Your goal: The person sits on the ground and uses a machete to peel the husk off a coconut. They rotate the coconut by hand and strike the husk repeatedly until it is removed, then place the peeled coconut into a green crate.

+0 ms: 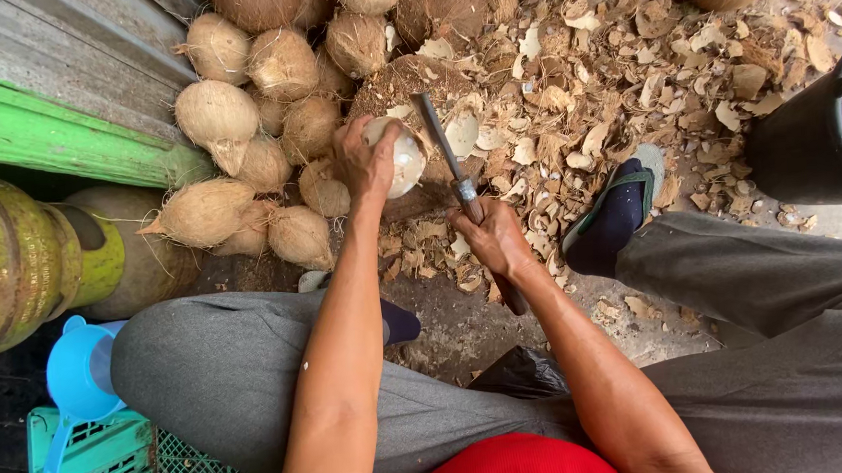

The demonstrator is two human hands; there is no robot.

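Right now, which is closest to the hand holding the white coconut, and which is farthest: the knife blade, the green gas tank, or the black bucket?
1. Long metal knife blade: just right of the left hand gripping the peeled white coconut.
2. Round green gas tank: far left edge.
3. Black plastic bucket: far right edge, farthest.

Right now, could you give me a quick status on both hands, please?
Left hand gripping peeled white coconut on block. Right hand holding knife, blade beside it. Shell chips all around.
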